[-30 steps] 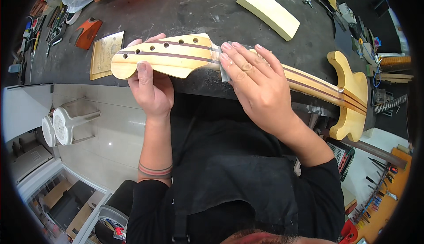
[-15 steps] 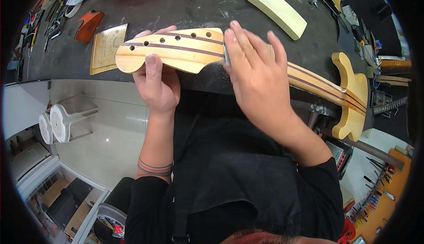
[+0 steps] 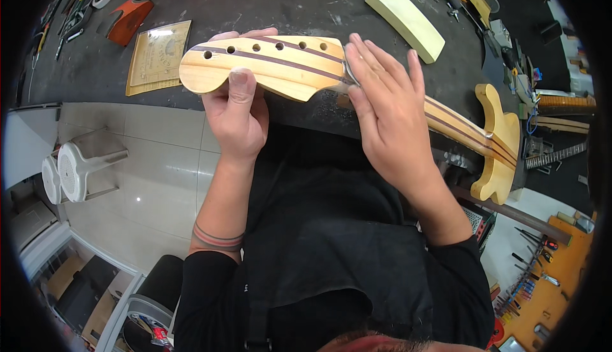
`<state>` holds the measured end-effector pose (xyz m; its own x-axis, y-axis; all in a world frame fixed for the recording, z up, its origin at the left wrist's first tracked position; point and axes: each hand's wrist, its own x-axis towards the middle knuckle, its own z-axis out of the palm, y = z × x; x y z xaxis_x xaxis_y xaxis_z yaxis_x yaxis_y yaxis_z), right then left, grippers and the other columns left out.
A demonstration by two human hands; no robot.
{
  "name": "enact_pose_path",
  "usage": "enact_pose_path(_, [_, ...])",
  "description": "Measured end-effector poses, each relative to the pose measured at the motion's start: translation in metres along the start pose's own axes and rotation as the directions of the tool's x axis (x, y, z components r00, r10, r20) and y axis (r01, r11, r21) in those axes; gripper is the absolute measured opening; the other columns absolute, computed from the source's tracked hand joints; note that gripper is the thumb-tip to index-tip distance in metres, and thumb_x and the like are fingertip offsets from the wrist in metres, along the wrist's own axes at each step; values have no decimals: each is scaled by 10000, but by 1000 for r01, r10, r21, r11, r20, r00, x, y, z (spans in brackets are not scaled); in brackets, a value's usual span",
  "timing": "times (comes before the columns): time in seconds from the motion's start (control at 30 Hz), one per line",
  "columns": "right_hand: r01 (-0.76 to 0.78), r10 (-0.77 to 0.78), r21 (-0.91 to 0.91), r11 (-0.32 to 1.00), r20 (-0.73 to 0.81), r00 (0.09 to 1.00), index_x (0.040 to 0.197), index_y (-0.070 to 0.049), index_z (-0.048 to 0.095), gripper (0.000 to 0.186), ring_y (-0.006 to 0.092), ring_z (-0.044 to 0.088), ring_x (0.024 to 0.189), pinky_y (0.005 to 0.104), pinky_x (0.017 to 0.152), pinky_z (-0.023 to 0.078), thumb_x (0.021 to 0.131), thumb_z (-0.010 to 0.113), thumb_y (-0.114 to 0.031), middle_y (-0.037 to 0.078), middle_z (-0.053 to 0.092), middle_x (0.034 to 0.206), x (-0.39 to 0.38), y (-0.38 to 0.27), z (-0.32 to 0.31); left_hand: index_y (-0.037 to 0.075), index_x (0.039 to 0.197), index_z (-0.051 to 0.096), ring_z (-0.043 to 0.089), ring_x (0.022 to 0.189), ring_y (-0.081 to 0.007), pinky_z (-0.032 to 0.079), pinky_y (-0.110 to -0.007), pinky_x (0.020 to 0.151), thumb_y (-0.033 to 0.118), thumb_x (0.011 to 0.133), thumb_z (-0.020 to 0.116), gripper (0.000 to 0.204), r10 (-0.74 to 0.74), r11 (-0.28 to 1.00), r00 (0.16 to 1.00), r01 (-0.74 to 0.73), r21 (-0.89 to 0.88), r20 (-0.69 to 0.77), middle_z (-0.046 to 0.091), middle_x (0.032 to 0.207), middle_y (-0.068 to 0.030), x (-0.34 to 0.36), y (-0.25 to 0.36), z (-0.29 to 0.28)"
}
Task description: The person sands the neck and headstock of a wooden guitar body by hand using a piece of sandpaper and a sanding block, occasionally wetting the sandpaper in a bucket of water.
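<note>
A pale wooden guitar neck with dark stripes lies across the bench, joined to a yellowish body at the right. My left hand is closed on its headstock, thumb on the upper face, fingertips over the far edge; the headstock has a row of several holes. My right hand is closed on a thin grey sheet, its long fingers fairly straight and pressed over the sheet where headstock meets neck. Much of the sheet is hidden under that hand.
On the dark bench lie a pale curved block, an orange-red block, a tan template plate and scattered tools. White stools stand on the floor at left; a tool board is at lower right.
Both hands and the headstock have shifted right and slightly away from my body in the view. My right hand has turned more upright, covering more of the grey sheet.
</note>
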<state>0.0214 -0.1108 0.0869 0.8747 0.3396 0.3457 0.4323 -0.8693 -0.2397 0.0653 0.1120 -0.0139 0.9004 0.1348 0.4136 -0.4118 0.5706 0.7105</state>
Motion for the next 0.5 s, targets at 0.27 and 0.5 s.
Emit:
enact_pose_path(0.27, [-1,0,21,1000,45,999,1607,-7,697,462,386,595,1597,700,1410,234,1191,648,-202,145,736,1639,7,5,0,8,1640,487,672,1464,-369,506,-541,1293,287,1246,631,504,13,1000,1000,-13,-8,20,659,1587,-337,0,0,-2])
enact_pose_path(0.5, [20,-19,-9,1000,41,999,1651,-39,671,521,394,574,1621,718,1409,219,1153,703,-188,147,701,1687,16,8,5,5,1640,488,675,1458,-363,506,-536,1291,290,1241,640,513,29,999,999,-30,18,17,666,1579,-343,3,-1,-1])
